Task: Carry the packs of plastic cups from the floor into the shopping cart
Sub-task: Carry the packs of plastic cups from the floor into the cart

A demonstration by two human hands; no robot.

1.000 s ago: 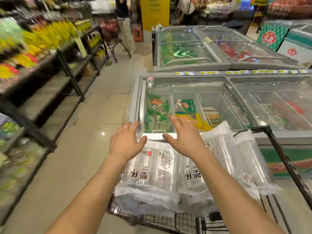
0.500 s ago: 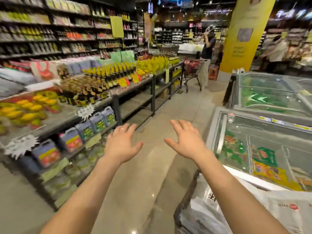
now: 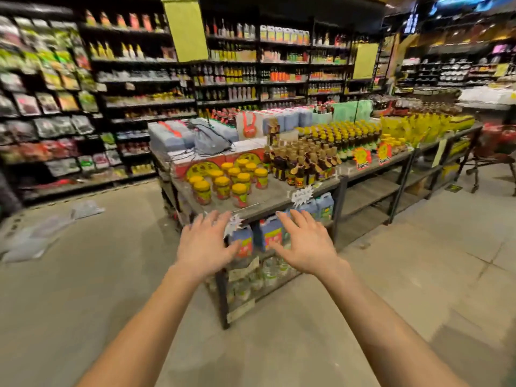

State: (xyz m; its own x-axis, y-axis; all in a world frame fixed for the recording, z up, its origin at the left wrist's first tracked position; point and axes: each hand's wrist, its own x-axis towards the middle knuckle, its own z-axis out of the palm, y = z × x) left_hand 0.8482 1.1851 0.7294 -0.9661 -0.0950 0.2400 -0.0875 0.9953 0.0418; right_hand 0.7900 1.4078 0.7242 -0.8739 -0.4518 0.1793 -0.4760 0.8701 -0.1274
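The person's left grip and right grip were both stretched forward at the ends of bare forearms, backs up, fingers spread and relaxed, holding nothing. The two hands were near each other but apart. The packs of plastic cups lay on the floor well off to the left, pale and translucent, blurred too much to count; one more lay a little farther back near the wall shelves. Straight ahead of the hands stood a display counter carrying yellow-lidded jars and, beside them, dark bottles. Blue jugs sat on the shelf beneath its top, seen between the two hands.
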